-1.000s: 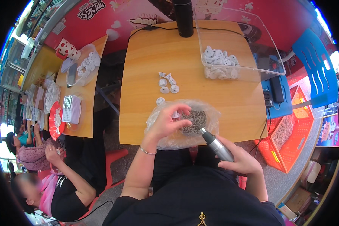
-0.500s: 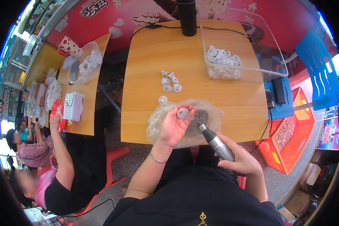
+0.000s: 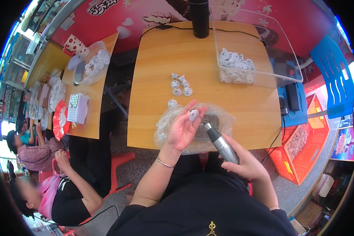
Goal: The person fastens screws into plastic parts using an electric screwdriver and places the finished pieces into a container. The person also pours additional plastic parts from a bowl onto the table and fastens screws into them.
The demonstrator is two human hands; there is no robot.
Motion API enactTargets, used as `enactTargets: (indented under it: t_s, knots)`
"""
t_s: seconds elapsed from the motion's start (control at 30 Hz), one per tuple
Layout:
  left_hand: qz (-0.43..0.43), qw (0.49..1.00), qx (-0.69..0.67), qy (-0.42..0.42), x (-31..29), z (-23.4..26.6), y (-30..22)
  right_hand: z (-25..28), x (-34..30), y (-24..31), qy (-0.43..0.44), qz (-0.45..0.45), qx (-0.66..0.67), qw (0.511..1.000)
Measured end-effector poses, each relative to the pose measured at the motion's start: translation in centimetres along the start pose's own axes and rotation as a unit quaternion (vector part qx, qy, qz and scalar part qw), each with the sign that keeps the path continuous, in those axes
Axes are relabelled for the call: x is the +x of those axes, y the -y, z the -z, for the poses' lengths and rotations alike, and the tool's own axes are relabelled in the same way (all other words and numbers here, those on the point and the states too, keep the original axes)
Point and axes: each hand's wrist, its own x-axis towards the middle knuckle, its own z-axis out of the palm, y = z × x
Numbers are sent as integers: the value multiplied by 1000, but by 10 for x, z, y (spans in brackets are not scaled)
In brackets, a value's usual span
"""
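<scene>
My left hand (image 3: pixel 183 130), palm up, holds a small round white plastic part (image 3: pixel 193 115) by the fingertips, tilted toward the right. In my right hand (image 3: pixel 246 160) is a silver and black electric screwdriver (image 3: pixel 225 150), its tip pointing up and left, a little short of the part. Below both hands an open clear plastic bag (image 3: pixel 164 128) lies on the table's near edge, with a heap of small grey metal pieces (image 3: pixel 212 122), probably screws, inside. Several matching white parts (image 3: pixel 177 91) lie on the wood beyond the bag.
A clear bin (image 3: pixel 257 70) with many white parts stands at the far right, near a black cylinder (image 3: pixel 200 23). Orange crates (image 3: pixel 281 162) and a blue chair (image 3: pixel 334 78) are on the right. A co-worker (image 3: pixel 69 192) sits left beside another table (image 3: pixel 92 128).
The white part has turned in my left fingers, and the screwdriver tip has shifted slightly up and left. The co-worker's hand has left the red tray and come down toward the lap.
</scene>
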Motion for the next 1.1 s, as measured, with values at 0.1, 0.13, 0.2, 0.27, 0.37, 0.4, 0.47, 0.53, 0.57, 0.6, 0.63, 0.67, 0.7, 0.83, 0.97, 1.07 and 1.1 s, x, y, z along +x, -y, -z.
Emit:
enactTargets:
  t_s: [0.1, 0.13, 0.2, 0.27, 0.37, 0.4, 0.47, 0.53, 0.57, 0.6, 0.63, 0.67, 0.7, 0.83, 0.97, 1.07, 1.1]
  knots:
    - [-33, 997, 68, -17, -2, 2, 2, -3, 2, 4, -4, -14, 15, 1000]
    - [-45, 994, 97, -18, -2, 4, 2, -3, 2, 5, -4, -10, 8, 1000]
    - [-43, 993, 109, -21, -1, 7, 3, -3, 3, 5, -2, -6, 1, 1000]
    - [-41, 992, 120, -25, -1, 9, 3, -3, 3, 6, -5, 0, 0, 1000]
    - [-29, 993, 109, -12, 0, 9, 3, -2, 2, 10, -8, -27, -4, 1000]
    - [-30, 993, 113, -4, 0, 7, 3, -2, 2, 8, -8, -27, -4, 1000]
    - [-31, 993, 116, 3, 0, 5, 4, -2, 3, 5, -11, -9, 6, 1000]
    - [-26, 992, 121, 4, 0, 4, 4, -2, 3, 4, -11, -15, 5, 1000]
    - [-26, 992, 121, 4, 0, 4, 4, -1, 3, 4, -11, -22, 3, 1000]
    - [-23, 991, 131, 5, 0, 3, 3, -1, 3, 4, -11, -22, 3, 1000]
    - [-20, 990, 141, 6, 0, 3, 3, -1, 3, 5, -13, -26, 3, 1000]
    - [-20, 990, 140, 6, -1, 2, 3, -1, 2, 6, -14, -30, 3, 999]
    - [-21, 989, 145, 5, -1, 1, 4, -1, 2, 6, -14, -30, 3, 999]
    - [-21, 988, 151, 0, -1, 1, 4, 0, 2, 5, -15, -30, 4, 999]
    - [-21, 988, 153, 0, -1, 1, 4, 0, 3, 6, -15, -33, 8, 999]
    - [-22, 988, 154, 2, -1, 2, 4, -1, 3, 7, -16, -32, 11, 999]
    - [-21, 988, 154, 0, -1, 2, 4, -1, 3, 7, -15, -32, 11, 999]
